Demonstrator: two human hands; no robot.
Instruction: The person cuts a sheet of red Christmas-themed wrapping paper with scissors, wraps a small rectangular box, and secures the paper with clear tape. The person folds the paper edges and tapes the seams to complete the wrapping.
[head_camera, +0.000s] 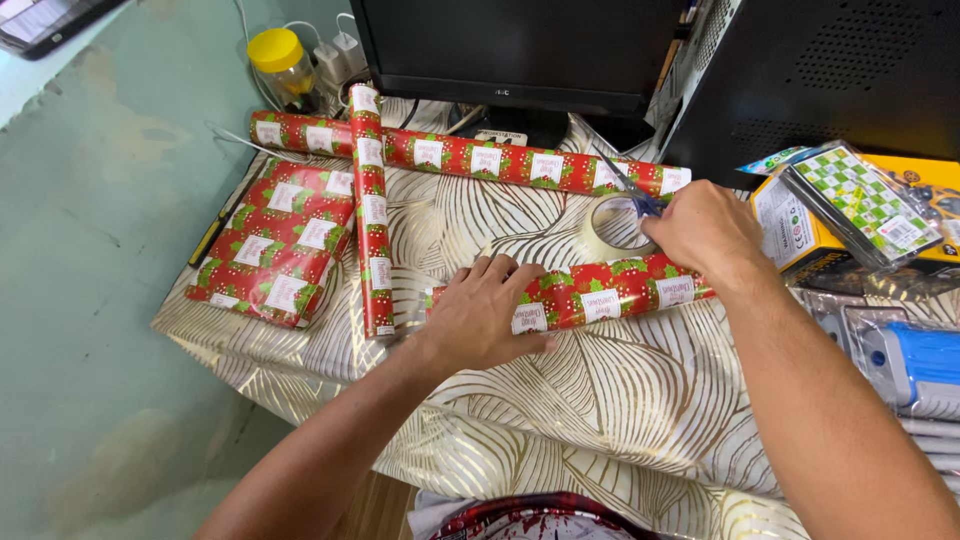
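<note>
The left hand (490, 315) lies flat, fingers spread, pinning a short red-and-green gift-wrapped roll (600, 290) to the worktop (640, 400), which is covered in gold-patterned paper. The right hand (705, 232) is closed around blue-handled scissors (632, 190), their blades over the clear tape roll (618, 225) just behind the parcel. This looks like the taping stage; the next move seemingly calls for a cut strip of tape, pressed onto the seam while the parcel stays pinned.

Bare tablecloth (620, 400) lies open near the hands; wrapping rolls (480, 160) and monitor (520, 50) block beyond.
</note>
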